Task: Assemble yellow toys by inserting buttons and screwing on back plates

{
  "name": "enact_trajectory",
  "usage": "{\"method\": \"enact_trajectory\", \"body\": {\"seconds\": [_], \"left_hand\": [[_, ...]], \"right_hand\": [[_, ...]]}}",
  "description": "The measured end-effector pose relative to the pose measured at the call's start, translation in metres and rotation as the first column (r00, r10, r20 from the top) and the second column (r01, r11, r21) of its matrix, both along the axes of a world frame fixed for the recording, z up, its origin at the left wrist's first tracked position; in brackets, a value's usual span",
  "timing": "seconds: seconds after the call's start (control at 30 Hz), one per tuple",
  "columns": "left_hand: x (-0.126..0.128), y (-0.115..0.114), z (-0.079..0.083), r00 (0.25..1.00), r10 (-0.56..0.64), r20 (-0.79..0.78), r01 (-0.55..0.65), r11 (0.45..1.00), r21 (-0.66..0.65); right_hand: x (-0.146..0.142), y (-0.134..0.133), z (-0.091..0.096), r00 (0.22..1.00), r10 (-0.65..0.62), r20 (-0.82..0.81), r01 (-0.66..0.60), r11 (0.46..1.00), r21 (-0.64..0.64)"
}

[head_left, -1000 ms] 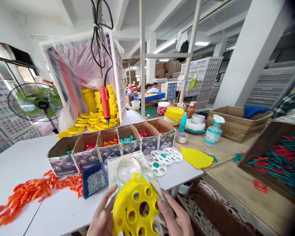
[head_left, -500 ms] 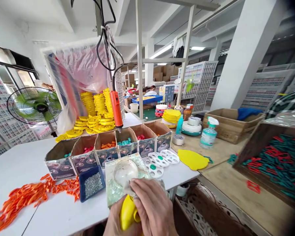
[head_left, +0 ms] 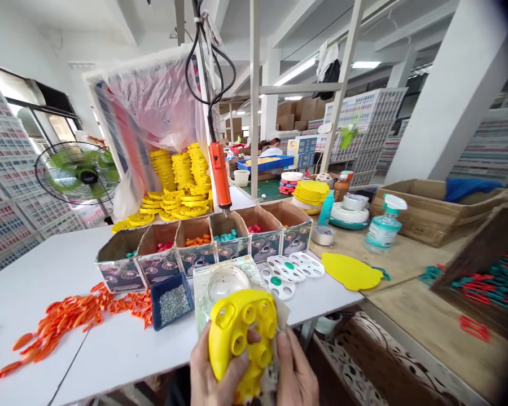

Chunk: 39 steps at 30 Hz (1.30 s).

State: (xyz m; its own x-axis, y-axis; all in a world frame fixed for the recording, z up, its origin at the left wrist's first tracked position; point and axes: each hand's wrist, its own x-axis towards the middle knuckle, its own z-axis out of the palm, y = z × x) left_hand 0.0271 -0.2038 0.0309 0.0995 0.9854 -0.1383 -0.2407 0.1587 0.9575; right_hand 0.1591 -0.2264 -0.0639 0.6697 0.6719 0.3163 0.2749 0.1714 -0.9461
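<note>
A yellow plastic toy shell (head_left: 224, 344) with several round tube-like sockets is held up in front of me, sockets facing me. My left hand (head_left: 214, 366) grips its left side, thumb across the front. At its right edge my right hand (head_left: 294, 366) is closed on what looks like a thin pale cloth (head_left: 281, 316), pressed against the shell. Just behind stands a printed box (head_left: 201, 301) with a round clear dish (head_left: 226, 282) on it. To the left is a blue tray (head_left: 154, 310) of small metal screws.
Cardboard bins (head_left: 232, 248) of coloured pegs line the table, an orange electric screwdriver (head_left: 220, 175) hanging above them. Orange pieces (head_left: 71, 316) lie left. White perforated plates (head_left: 288, 270), a yellow flat piece (head_left: 347, 270) and a spray bottle (head_left: 383, 228) are on the right.
The yellow shell has been raised and turned so its sockets show. My right hand has moved from over it to its right edge. The view has shifted left.
</note>
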Motion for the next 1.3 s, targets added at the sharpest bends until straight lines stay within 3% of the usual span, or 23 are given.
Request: {"method": "enact_trajectory", "body": {"seconds": [0.17,0.27,0.33,0.4,0.47,0.53,0.6,0.7,0.83,0.93,1.0,1.17,1.23,1.3], "left_hand": [[0.015,0.003,-0.003,0.988,-0.118,0.103,0.114,0.993,0.038],[0.006,0.017,-0.002,0.946,-0.248,0.208,0.238,0.969,0.072],[-0.008,0.032,0.006,0.901,-0.324,0.288,0.309,0.946,0.099],[-0.02,0.046,0.022,0.844,-0.475,0.249,0.481,0.876,0.04],[-0.023,0.055,0.038,0.764,-0.632,0.129,0.636,0.772,0.015],[-0.016,0.056,0.048,0.714,-0.699,0.047,0.7,0.714,-0.008],[-0.005,0.051,0.048,0.737,-0.675,-0.037,0.674,0.738,-0.019],[0.009,0.043,0.036,0.8,-0.561,-0.211,0.578,0.816,0.021],[0.017,0.036,0.021,0.85,-0.369,-0.375,0.457,0.871,0.179],[0.016,0.032,0.012,0.893,-0.277,-0.356,0.377,0.892,0.252],[0.014,0.027,0.003,0.918,-0.248,-0.309,0.33,0.91,0.25],[0.009,0.015,-0.016,0.963,-0.125,-0.238,0.166,0.974,0.157],[0.009,0.013,-0.016,0.972,-0.07,-0.224,0.11,0.979,0.171],[0.01,0.011,-0.011,0.966,-0.072,-0.247,0.123,0.973,0.197]], "right_hand": [[0.012,0.015,0.009,0.988,0.055,-0.141,-0.059,0.998,-0.021],[0.032,0.022,0.02,0.983,0.026,-0.183,-0.044,0.994,-0.096],[0.047,0.021,0.029,0.995,0.079,-0.061,-0.084,0.992,-0.091],[0.06,0.019,0.041,0.96,0.222,0.173,-0.216,0.975,-0.052],[0.069,0.018,0.054,0.849,0.306,0.432,-0.337,0.941,-0.004],[0.071,0.018,0.064,0.75,0.248,0.614,-0.364,0.929,0.07],[0.067,0.019,0.067,0.713,0.129,0.689,-0.323,0.933,0.159],[0.052,0.019,0.064,0.674,0.001,0.739,-0.253,0.94,0.229],[0.029,0.018,0.069,0.519,-0.044,0.853,-0.264,0.942,0.209],[0.026,0.02,0.08,0.467,-0.051,0.883,-0.323,0.919,0.224],[0.032,0.02,0.08,0.501,-0.039,0.865,-0.333,0.913,0.234],[0.044,0.015,0.057,0.766,-0.08,0.638,-0.102,0.965,0.243],[0.039,0.012,0.056,0.775,-0.128,0.618,-0.065,0.958,0.28],[0.029,0.01,0.065,0.729,-0.105,0.676,-0.13,0.949,0.288]]}}
